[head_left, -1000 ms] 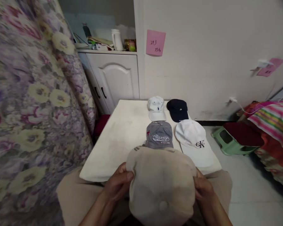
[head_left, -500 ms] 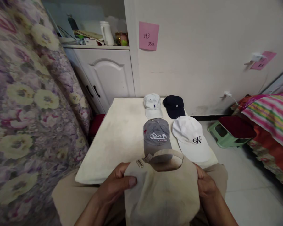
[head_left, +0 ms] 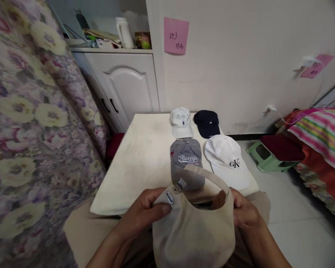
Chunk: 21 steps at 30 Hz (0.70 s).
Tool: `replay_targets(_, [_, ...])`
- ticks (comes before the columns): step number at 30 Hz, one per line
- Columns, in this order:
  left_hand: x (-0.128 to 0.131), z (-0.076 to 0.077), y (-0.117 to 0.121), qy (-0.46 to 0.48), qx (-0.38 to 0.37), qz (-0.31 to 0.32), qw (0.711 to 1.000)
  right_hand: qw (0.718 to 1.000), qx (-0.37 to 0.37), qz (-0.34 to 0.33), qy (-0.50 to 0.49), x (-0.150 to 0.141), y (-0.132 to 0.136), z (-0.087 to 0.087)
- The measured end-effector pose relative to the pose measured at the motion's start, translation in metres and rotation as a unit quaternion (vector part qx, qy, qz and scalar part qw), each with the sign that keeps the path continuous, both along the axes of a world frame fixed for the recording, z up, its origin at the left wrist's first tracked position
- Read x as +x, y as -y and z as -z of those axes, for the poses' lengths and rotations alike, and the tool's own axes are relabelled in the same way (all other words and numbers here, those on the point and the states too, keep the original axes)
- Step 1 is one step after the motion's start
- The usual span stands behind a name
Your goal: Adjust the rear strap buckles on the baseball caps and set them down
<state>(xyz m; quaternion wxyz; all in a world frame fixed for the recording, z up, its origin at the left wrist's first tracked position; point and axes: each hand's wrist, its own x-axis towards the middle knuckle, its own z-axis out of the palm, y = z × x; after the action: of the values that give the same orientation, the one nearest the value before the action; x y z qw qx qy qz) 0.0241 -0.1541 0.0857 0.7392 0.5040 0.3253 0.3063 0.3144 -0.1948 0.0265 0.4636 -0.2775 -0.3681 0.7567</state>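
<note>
A beige baseball cap [head_left: 195,234] is held between my two hands over my lap, its back opening facing up and away. My left hand [head_left: 145,210] pinches the cap's left edge, thumb just below the metal buckle slot. Gripping the right edge near the strap is my right hand [head_left: 245,210]. The cap's back strap [head_left: 208,174] arches loose from the buckle side, its left end free. Just beyond lies a grey cap [head_left: 185,158] with white lettering, partly hidden by the strap. A white cap [head_left: 226,158] with dark letters sits to its right.
The caps lie on a cream-covered table [head_left: 123,178]. At its far side are a pale cap [head_left: 181,122] and a navy cap [head_left: 208,124]. A green stool [head_left: 264,160] stands right, a floral curtain [head_left: 44,149] hangs left, and a white cabinet [head_left: 125,82] is behind.
The strap's left end has come away from the buckle side and risen, so the back opening is wider. My left hand has moved slightly right and up along the cap.
</note>
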Motion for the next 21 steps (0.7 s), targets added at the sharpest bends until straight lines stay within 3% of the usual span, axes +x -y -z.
replay_targets(6, [0.006, 0.000, -0.001, 0.042, -0.069, 0.003, 0.997, 0.999, 0.023, -0.032, 0.011, -0.002, -0.008, -0.015])
replay_targets(11, [0.015, 0.001, -0.002, 0.067, -0.097, -0.022, 0.993, 0.997, 0.049, 0.002, -0.051, -0.013, -0.013, -0.040])
replay_targets(16, [0.016, -0.011, -0.005, 0.055, -0.025, -0.029, 0.998, 0.996, 0.071, 0.028, -0.056, -0.014, -0.015, -0.057])
replay_targets(21, [0.010, -0.040, -0.008, 0.061, 0.068, -0.042, 0.995, 0.987, 0.132, 0.072, -0.054, -0.014, -0.017, -0.082])
